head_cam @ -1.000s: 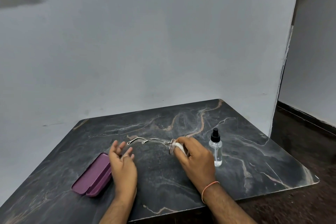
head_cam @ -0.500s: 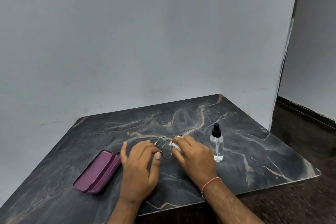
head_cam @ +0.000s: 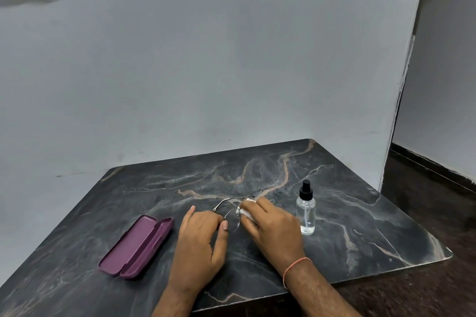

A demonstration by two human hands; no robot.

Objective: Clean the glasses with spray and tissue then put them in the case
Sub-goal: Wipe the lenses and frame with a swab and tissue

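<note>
Dark marble-patterned tabletop (head_cam: pixel 347 216) with pale and rust veins, set against a grey wall (head_cam: pixel 206 59). Thin wire-framed glasses (head_cam: pixel 233 217) held just above the tabletop, about mid-way along its width, toward the near edge. Left hand (head_cam: pixel 199 242) grip: thumb and curled fingers pinching the frame at the lens rim. Right hand (head_cam: pixel 273 229) grip: fingers curled round a white tissue (head_cam: pixel 246 207), pressed to the other side of the glasses; tissue mostly hidden under the fingers. One temple arm sticks out toward the far edge. Orange thread band (head_cam: pixel 296 266) on the right wrist. Clear spray bottle (head_cam: pixel 305 211) with black nozzle, upright, just beside the right hand on the right-edge side, not touching. Purple glasses case (head_cam: pixel 136 246) lies open, near the left hand on the left-edge side, apart from it.
</note>
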